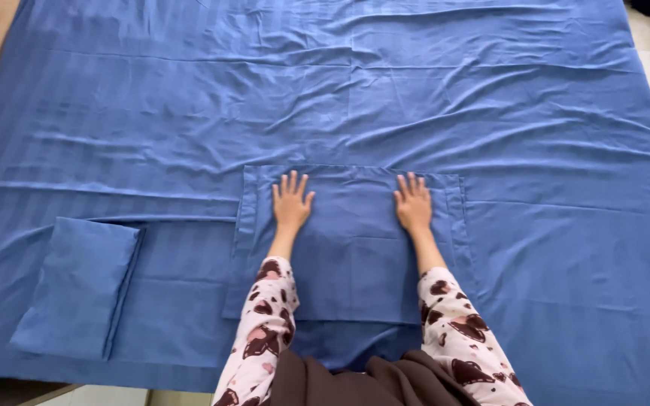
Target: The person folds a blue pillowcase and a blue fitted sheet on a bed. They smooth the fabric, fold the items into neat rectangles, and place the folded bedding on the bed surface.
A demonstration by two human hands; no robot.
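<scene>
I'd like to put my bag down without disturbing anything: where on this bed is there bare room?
The wide blue sheet beyond the flat pillowcase lies bare, as does the stretch to its right. Nearer, it is crowded: both hands, left hand and right hand, press the pillowcase, and a folded pillowcase lies at left.
</scene>
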